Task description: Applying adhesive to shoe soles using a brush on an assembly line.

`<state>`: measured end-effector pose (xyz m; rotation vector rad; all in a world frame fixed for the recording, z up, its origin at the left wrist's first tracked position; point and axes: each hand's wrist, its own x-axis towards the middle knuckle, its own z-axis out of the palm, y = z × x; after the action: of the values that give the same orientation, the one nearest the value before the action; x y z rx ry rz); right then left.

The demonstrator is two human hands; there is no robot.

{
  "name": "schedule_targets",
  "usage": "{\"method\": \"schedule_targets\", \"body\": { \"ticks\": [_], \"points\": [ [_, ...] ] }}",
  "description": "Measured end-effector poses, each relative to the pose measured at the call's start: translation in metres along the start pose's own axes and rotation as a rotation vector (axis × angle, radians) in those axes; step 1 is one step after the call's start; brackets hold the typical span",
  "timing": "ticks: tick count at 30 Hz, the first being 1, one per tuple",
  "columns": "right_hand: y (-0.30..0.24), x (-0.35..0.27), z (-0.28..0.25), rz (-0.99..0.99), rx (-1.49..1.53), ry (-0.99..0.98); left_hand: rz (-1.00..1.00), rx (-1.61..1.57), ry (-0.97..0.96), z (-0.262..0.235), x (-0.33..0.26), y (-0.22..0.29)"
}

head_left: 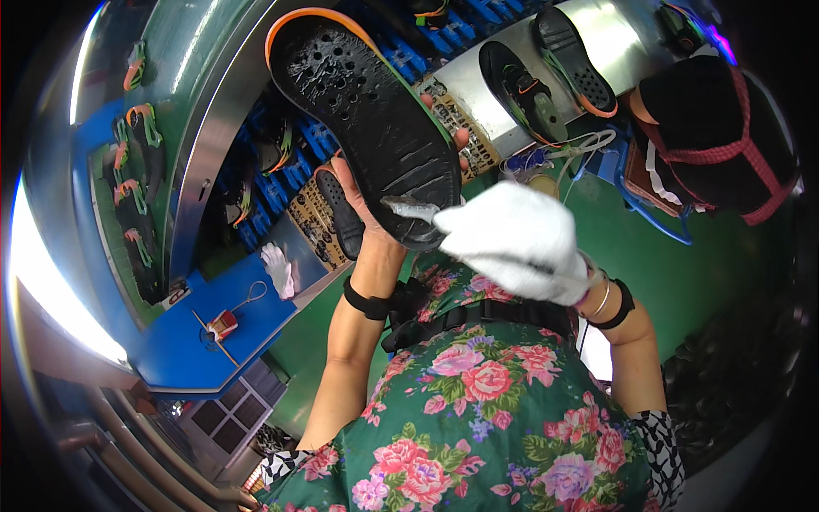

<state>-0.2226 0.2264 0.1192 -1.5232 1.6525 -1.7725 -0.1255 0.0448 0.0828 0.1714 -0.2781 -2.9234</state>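
Observation:
My left hand (pixel 365 203) is bare and grips a black shoe sole (pixel 367 111) from beneath, its thumb on one side and fingertips showing at the other edge. The sole has an orange and green rim, and small holes dot its far end. A white knitted glove covers my right hand (pixel 516 243), closed around a brush whose handle is hidden in the fist. The whitish brush tip (pixel 409 208) touches the sole's near end, where the surface looks wet and glossy. Just left of my left wrist, another black sole (pixel 341 213) lies on a ledge.
A shoe upper (pixel 519 92) and another sole (pixel 576 64) lie on a metal surface ahead. Blue racks (pixel 264 183) with shoe parts stand behind the ledge. A blue table (pixel 188 346) at left bears a pale glove (pixel 278 270). A person (pixel 699 111) sits close at right.

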Motion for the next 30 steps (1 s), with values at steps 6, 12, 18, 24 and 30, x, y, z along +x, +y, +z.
{"method": "schedule_targets", "body": {
  "ticks": [6,12,18,24,30],
  "points": [
    [-0.008,-0.002,0.008,0.236,0.518,0.047,-0.183,-0.076,-0.116,-0.024,-0.007,0.016],
    [-0.007,-0.003,0.021,-0.020,0.053,-0.068,-0.146,-0.077,-0.095,-0.005,-0.004,0.017],
    [-0.005,0.008,0.008,0.170,0.318,-0.046,-0.248,0.158,-0.008,-0.011,-0.015,0.030],
    [-0.004,-0.005,0.023,-0.117,-0.037,-0.162,-0.222,0.390,0.362,-0.044,-0.028,0.048],
    [-0.009,0.005,0.016,0.000,0.382,-0.220,-0.226,0.143,0.174,-0.087,-0.043,0.069]
  ]
}}
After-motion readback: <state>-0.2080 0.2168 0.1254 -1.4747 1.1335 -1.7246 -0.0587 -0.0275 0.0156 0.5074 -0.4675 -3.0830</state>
